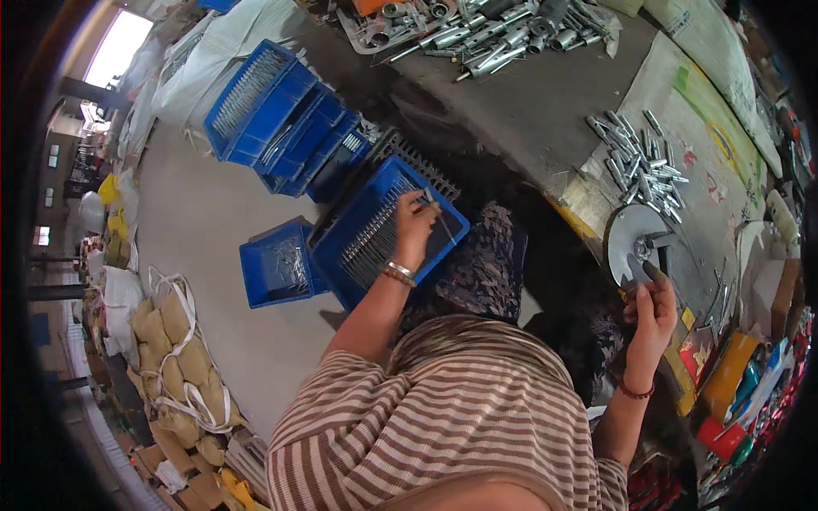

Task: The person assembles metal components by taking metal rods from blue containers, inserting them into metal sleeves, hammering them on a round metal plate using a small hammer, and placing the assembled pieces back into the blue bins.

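Note:
My left hand [415, 228] is over a large blue crate [457, 230], its fingers pinched on a thin metal rod [446, 228] that slants down over the crate's near corner. Rows of slim metal rods [369, 238] lie side by side inside that crate. On the right, my right hand [653, 308] is curled beside a round metal disc [625, 247] at the bench edge. A dark, narrow piece [654, 272] sticks up from its fingers; whether this is a finger cover or a held part I cannot make out.
Shiny metal tubes [635, 162] are heaped on the bench behind the disc, with more metal parts [511, 38] at the far end. Stacked blue crates [281, 119] and a smaller blue bin [277, 266] stand left of the large crate. Tan sacks [175, 341] lie on the left.

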Demonstrator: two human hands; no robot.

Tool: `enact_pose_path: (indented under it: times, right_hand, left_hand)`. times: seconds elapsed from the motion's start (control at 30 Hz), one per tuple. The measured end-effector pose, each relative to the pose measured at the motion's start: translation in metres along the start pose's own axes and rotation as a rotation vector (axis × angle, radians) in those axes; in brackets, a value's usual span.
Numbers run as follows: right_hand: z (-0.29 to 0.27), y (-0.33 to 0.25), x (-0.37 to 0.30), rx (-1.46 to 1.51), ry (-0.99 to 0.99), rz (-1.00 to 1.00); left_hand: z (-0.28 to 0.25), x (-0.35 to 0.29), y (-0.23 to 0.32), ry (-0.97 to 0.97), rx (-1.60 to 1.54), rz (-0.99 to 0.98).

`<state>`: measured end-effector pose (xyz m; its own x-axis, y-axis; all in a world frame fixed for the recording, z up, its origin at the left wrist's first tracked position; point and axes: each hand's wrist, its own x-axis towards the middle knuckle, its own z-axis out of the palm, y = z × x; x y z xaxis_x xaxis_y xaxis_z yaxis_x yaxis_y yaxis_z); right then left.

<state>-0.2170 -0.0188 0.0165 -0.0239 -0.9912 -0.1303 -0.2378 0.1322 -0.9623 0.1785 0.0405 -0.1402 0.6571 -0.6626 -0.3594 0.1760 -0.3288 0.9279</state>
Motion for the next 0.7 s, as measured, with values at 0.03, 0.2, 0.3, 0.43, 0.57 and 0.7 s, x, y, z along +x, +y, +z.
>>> enact_pose_path:
  times: [0.03,0.2,0.3,0.43,0.57,0.7]
  right_hand:
    - [0.002,-0.002,0.0,0.011,0.022,0.0]
    - [0.003,0.004,0.004,0.014,-0.007,-0.03]
    - [0.003,0.003,0.002,0.015,0.004,-0.044]
    - [0.0,0.006,0.002,-0.007,0.017,-0.063]
    - [-0.003,0.006,0.001,0.036,0.019,-0.06]
    - [0.01,-0.005,-0.001,0.135,-0.09,0.022]
  left_hand:
    - [-0.012,0.016,-0.021,0.077,0.066,-0.03]
    - [-0.052,0.087,-0.074,0.294,0.104,0.045]
    - [-0.047,0.107,-0.074,0.313,0.147,-0.006]
    - [-0.037,0.123,-0.077,0.261,0.141,-0.079]
    - [-0.057,0.142,-0.112,0.385,0.502,0.222]
    - [-0.127,0.149,-0.101,0.249,0.004,0.431]
